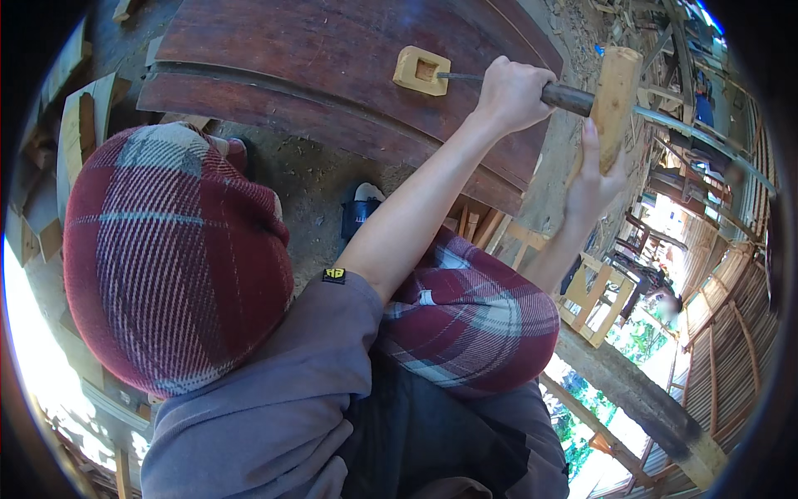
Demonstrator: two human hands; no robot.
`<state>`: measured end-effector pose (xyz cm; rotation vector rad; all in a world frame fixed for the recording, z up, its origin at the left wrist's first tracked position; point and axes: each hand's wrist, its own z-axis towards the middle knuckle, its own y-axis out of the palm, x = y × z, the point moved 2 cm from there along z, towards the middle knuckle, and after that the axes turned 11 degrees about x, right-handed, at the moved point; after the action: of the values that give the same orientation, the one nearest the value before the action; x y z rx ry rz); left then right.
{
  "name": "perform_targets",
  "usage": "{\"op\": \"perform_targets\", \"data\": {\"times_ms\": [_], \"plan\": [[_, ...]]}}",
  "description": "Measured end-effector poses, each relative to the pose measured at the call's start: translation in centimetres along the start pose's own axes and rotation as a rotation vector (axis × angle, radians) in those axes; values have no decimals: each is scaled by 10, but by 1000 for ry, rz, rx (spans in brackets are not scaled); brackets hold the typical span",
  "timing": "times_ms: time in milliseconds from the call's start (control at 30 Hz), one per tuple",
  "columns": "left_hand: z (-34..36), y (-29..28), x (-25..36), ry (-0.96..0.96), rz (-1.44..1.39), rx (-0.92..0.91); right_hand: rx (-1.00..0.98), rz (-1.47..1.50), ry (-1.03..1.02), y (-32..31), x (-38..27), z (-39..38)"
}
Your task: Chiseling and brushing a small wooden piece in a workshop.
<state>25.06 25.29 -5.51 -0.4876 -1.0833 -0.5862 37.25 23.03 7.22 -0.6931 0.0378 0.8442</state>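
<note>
A small pale wooden block point(407, 71) with a square recess lies on a dark reddish-brown wooden bench top point(316, 41). My left hand point(511, 96) is closed round a chisel point(568, 98). Its thin metal blade reaches left to the block's recessed part, and its dark handle sticks out to the right of my fist. At the handle's end is the head of a wooden mallet point(617, 91). My right hand point(594, 179), slightly blurred, grips the mallet from below with one finger stretched along it. The mallet's handle is mostly hidden.
My knees, in red plaid cloth point(174, 249), are spread before the bench. Wood offcuts point(79, 141) lean at the left. A slatted wooden piece point(594, 299) and a thick beam point(632, 395) are at the right, and scraps litter the ground beyond the bench.
</note>
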Motion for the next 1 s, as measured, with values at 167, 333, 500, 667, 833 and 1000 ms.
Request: {"op": "perform_targets", "data": {"times_ms": [167,333,500,667,833,1000], "plan": [[-1,-1,1,-13,-20,32,76,99,291,-8,-14,6],[3,0,1,-30,-20,30,27,183,408,-4,-5,-2],[1,4,0,-14,12,24,-11,69,341,-3,-11,2],[1,-1,3,-9,-27,37,289,324,428,-17,-17,2],[2,1,-1,-37,15,18,-58,79,368,8,-14,-2],[0,2,-2,-9,25,27,143,186,530,-28,-1,8]]}}
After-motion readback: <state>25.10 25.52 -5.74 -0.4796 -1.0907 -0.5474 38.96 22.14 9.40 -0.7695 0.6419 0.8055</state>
